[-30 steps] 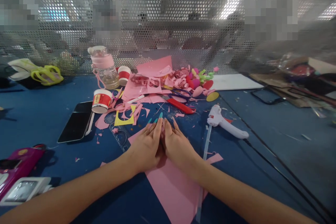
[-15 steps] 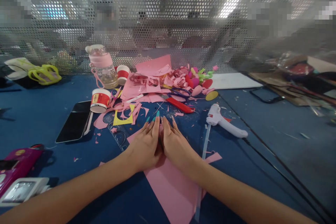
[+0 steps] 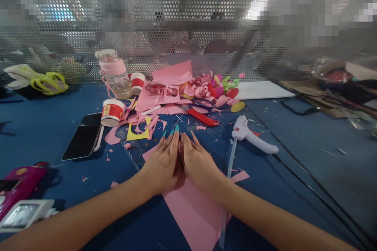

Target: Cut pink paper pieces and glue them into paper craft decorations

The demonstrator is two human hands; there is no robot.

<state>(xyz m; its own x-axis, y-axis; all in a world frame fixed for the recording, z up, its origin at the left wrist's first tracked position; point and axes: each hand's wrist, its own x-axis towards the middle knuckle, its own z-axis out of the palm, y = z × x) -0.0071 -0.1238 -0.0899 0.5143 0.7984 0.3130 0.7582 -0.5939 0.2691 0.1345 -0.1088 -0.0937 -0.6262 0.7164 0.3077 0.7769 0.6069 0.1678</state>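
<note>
My left hand [image 3: 161,163] and my right hand [image 3: 198,162] lie side by side, fingers stretched flat, pressing on a pink paper sheet [image 3: 196,213] on the blue table. The inner edges of both hands touch over a small pink piece between them, mostly hidden. My left fingernails are teal. A transparent ruler or stencil [image 3: 134,151] lies just left of my left hand.
A white glue gun [image 3: 253,140] with a glue stick lies to the right. Beyond my fingers are a red comb [image 3: 202,118], scissors, pink and yellow paper scraps [image 3: 165,94], two red cups [image 3: 112,112], a pink bottle [image 3: 114,74] and a phone [image 3: 84,136]. A pink device [image 3: 14,186] sits at left.
</note>
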